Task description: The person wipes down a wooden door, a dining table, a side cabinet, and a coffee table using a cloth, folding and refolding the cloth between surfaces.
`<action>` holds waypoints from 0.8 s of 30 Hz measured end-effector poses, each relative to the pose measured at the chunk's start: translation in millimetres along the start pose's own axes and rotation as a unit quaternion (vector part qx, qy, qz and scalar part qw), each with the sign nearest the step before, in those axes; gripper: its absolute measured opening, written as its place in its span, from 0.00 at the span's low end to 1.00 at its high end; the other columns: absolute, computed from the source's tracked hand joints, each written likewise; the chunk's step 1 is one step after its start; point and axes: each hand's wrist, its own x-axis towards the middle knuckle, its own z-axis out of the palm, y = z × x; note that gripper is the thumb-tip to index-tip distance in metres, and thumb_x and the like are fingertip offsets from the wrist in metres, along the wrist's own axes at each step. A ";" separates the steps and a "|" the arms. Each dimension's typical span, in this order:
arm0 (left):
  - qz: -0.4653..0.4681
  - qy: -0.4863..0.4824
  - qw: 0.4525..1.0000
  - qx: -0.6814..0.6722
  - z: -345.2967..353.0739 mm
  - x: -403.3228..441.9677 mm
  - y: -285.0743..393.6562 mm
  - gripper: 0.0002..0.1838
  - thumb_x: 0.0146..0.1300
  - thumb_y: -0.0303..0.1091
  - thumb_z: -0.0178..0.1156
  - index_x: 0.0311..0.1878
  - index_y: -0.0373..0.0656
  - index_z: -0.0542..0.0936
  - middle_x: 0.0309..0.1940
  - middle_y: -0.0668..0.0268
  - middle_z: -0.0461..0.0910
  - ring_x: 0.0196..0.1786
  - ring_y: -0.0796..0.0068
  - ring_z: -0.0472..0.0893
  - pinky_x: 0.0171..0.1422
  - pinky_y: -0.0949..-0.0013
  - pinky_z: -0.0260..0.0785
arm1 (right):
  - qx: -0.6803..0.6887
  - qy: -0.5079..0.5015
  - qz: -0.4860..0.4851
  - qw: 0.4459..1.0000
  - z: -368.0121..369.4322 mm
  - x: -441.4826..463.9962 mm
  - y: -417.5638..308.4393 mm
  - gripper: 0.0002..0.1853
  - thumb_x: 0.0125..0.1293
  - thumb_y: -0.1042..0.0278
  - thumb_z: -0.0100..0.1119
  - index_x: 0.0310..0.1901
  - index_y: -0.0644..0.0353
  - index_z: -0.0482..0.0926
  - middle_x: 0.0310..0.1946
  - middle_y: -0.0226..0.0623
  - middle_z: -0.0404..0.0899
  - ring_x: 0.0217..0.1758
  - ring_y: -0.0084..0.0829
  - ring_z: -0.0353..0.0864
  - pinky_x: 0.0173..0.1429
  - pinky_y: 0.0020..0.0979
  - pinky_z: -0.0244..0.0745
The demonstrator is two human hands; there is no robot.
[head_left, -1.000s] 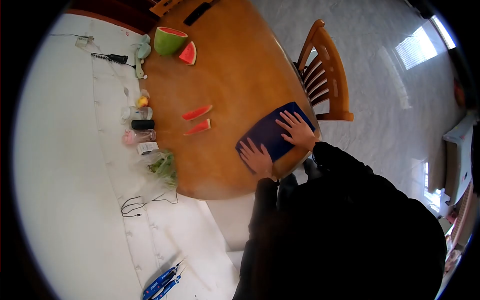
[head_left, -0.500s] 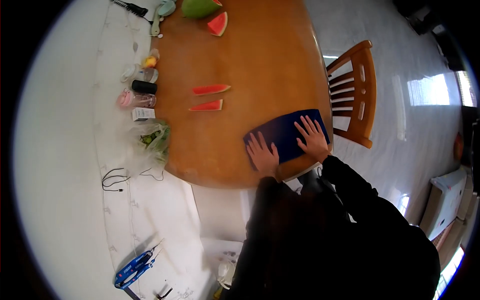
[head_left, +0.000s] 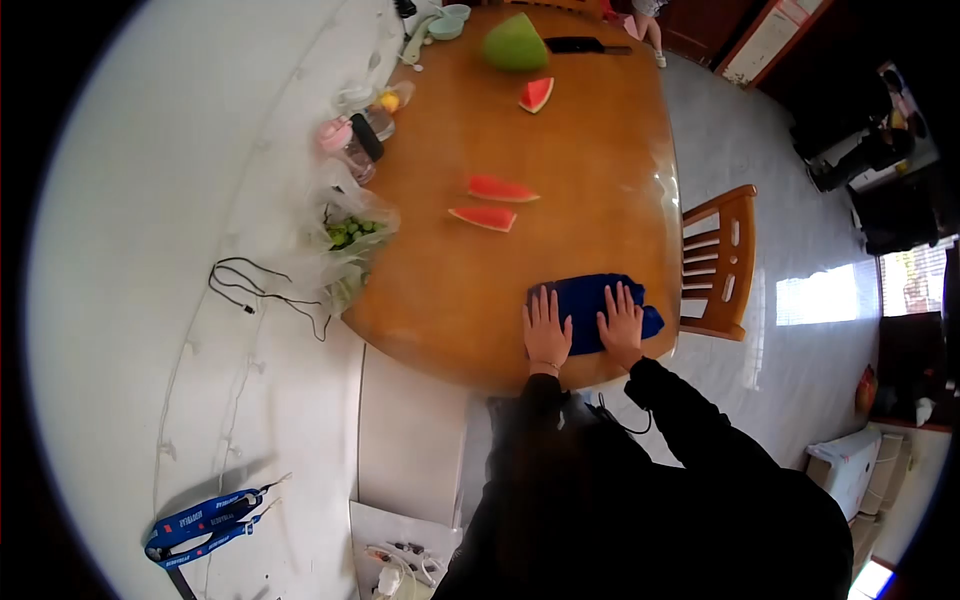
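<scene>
A dark blue cloth (head_left: 585, 300) lies on the wooden table (head_left: 430, 340) near its front edge. My left hand (head_left: 546, 335) rests flat on the cloth's left part, fingers stretched out. Spread over its right part is my right hand (head_left: 622, 325), also flat. The cloth's right end looks bunched beyond my right hand. Farther up the table lie two thin watermelon slices, an upper slice (head_left: 502, 188) and a lower slice (head_left: 484, 217). Behind them sit a watermelon wedge (head_left: 536, 94) and a large green-rinded watermelon piece (head_left: 516, 44).
A knife (head_left: 590, 46) lies beside the large watermelon piece. Along the left edge stand a plastic bag of green produce (head_left: 350, 232), a pink-lidded bottle (head_left: 345, 145) and small bowls (head_left: 447, 25). A wooden chair (head_left: 725, 262) stands on the right. Another person's leg (head_left: 655, 38) shows at the far end.
The view has shifted, bringing the knife into sight. My hands are closer together on the cloth, which now looks shorter and bunched at its right end.
</scene>
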 end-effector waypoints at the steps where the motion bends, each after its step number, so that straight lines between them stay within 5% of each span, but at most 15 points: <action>1: 0.001 -0.008 1.000 0.011 -5.7 0.0 -10.0 0.32 0.66 0.46 0.50 0.70 0.40 0.63 0.72 0.53 0.58 0.73 0.54 0.59 0.77 0.48 0.44 | -0.003 0.003 -0.003 1.000 0.3 1.9 -21.0 0.31 0.67 0.58 0.49 0.71 0.55 0.61 0.72 0.45 0.56 0.76 0.42 0.53 0.68 0.46 0.55; 5: -0.033 0.002 0.999 0.038 -34.9 1.2 -81.5 0.32 0.66 0.45 0.51 0.70 0.39 0.63 0.73 0.54 0.58 0.74 0.55 0.58 0.77 0.47 0.43 | 0.040 -0.013 -0.097 0.994 11.3 13.6 -118.4 0.28 0.64 0.61 0.52 0.66 0.54 0.67 0.69 0.40 0.64 0.73 0.38 0.58 0.64 0.42 0.59; 12: -0.123 0.044 0.981 0.143 -110.1 -18.2 -220.2 0.31 0.66 0.42 0.48 0.71 0.40 0.62 0.74 0.55 0.55 0.74 0.56 0.58 0.77 0.49 0.42 | 0.126 -0.030 -0.275 0.953 20.6 53.8 -259.6 0.28 0.64 0.61 0.54 0.66 0.55 0.67 0.69 0.43 0.63 0.74 0.40 0.57 0.67 0.45 0.58; 24: -0.136 0.030 0.987 0.083 -118.3 -13.3 -233.3 0.31 0.62 0.39 0.50 0.68 0.37 0.65 0.72 0.53 0.58 0.73 0.53 0.59 0.78 0.53 0.44 | 0.183 -0.094 -0.306 0.930 21.6 73.6 -267.3 0.28 0.65 0.59 0.51 0.67 0.55 0.66 0.71 0.42 0.60 0.76 0.39 0.54 0.74 0.44 0.52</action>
